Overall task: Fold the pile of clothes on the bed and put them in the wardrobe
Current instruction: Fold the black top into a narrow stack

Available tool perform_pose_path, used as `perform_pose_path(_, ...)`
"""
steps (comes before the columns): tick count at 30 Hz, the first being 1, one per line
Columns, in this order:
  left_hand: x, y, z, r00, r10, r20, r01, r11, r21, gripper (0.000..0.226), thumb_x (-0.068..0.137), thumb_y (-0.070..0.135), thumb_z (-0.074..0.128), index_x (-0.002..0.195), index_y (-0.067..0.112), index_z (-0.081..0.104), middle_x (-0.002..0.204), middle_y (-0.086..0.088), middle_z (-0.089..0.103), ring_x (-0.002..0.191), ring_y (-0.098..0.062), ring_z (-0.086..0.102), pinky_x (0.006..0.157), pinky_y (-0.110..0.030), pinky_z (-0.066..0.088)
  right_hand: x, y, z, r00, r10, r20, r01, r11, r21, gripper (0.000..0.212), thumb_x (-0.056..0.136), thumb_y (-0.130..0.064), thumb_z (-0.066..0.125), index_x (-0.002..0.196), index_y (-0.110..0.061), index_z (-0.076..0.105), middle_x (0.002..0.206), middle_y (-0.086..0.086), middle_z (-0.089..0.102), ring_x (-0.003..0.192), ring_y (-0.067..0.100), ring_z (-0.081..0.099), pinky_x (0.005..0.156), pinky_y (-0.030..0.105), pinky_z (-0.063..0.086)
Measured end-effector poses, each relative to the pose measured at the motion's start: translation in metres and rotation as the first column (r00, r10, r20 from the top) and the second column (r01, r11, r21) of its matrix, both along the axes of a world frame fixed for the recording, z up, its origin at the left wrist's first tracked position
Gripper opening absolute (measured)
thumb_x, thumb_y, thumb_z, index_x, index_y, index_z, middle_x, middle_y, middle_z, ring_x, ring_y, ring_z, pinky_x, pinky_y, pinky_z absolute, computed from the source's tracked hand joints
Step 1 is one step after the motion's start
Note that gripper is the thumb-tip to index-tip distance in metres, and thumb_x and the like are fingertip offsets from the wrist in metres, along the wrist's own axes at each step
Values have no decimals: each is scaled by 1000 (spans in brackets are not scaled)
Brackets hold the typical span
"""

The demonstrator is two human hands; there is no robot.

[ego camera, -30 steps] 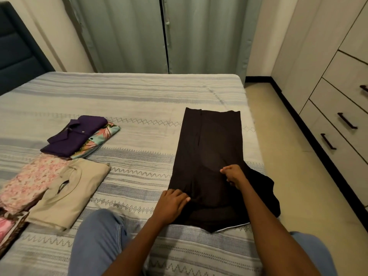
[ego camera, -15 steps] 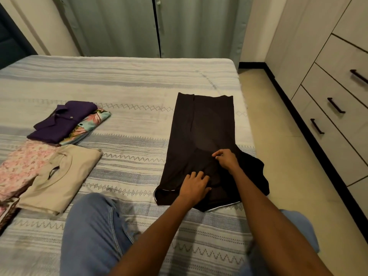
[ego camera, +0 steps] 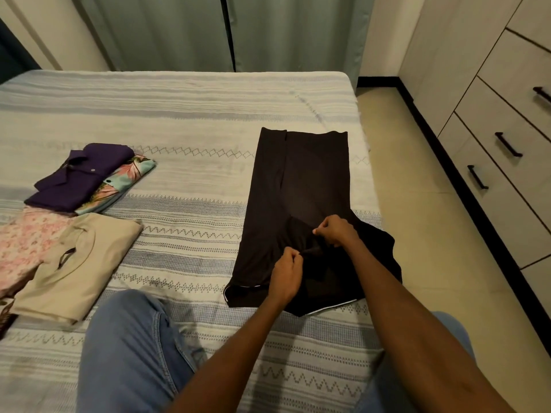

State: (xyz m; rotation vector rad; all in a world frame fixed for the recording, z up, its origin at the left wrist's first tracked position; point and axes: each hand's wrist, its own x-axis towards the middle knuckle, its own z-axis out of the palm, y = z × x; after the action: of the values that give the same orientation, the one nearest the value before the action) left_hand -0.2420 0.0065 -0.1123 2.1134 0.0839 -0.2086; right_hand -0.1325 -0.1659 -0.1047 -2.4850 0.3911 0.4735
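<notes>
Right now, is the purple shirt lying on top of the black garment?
No. The purple shirt sits folded far to the left on the bed, apart from the black garment that both hands pinch.

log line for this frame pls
step: folding dark garment on bed | left hand: pinching fabric | right hand: pinching fabric | folded purple shirt, beige top: set aside
</notes>
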Motion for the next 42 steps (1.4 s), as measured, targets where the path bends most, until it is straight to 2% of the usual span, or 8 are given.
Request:
perform_pose_path(5,0,16,1,943,266,-199,-324,868,-376,19,100,17,45,83,15,52,76,1,51,70,-12,49,66,-28,42,12,26,17,996,-58,65,44,979,198,4,83,-25,62,84,-24,66,74,6,72,56,20,70,73,34,61)
perform_pose_path(10,-10,31,1,669,370,-645,-732,177,-657,17,103,12,40,108,3,53,96,-14,54,88,-33,60,78,-41,53,22,78,38,993,-79,87,10,795,606,14,97,-13,57,107,-10,66,85,8,66,61,15,59,54,25,47)
perform_pose_path(12,-22,34,1,620,367,-693,-763,76,-642,30,106,15,37,130,-1,45,121,-21,51,110,-42,56,89,-46,50,24,96,32,997,-28,68,-20,781,624,18,99,-14,53,114,-13,63,87,6,68,61,13,56,52,23,44)
perform_pose_path(18,-53,47,5,675,486,-555,-736,396,-549,16,107,24,40,107,13,51,84,-14,63,63,-23,61,54,-32,52,2,97,-3,967,92,236,-145,965,220,26,94,-20,55,112,-31,69,109,-4,73,99,18,64,86,33,50)
perform_pose_path(24,-39,74,7,908,234,348,-274,959,69,17,102,26,47,108,19,61,105,2,65,94,-14,59,81,-30,43,-62,96,-31,839,307,449,-274,952,-139,38,95,-34,58,133,-27,59,136,2,54,124,27,50,98,43,44)
perform_pose_path(28,-20,107,-45,922,-283,264,39,748,663,58,105,48,21,149,19,42,158,-5,35,144,-30,35,114,-49,34,-98,100,-54,840,402,365,-328,911,-249,65,97,-60,27,152,-27,38,161,0,31,150,23,22,119,45,20)
perform_pose_path(35,-38,141,-58,919,-384,92,175,605,777,76,101,65,7,156,17,29,162,-4,24,146,-30,30,116,-51,24,-128,99,-57,843,409,348,-348,910,-227,98,83,-81,-10,157,-27,25,165,-4,19,153,19,11,122,41,7)
perform_pose_path(42,-27,115,-33,892,-408,196,138,658,740,69,102,59,3,157,23,23,165,0,13,152,-23,6,121,-43,-4,-134,45,-50,809,17,588,-1,1000,-27,47,95,-43,48,133,-17,62,140,4,58,141,30,41,112,52,36)
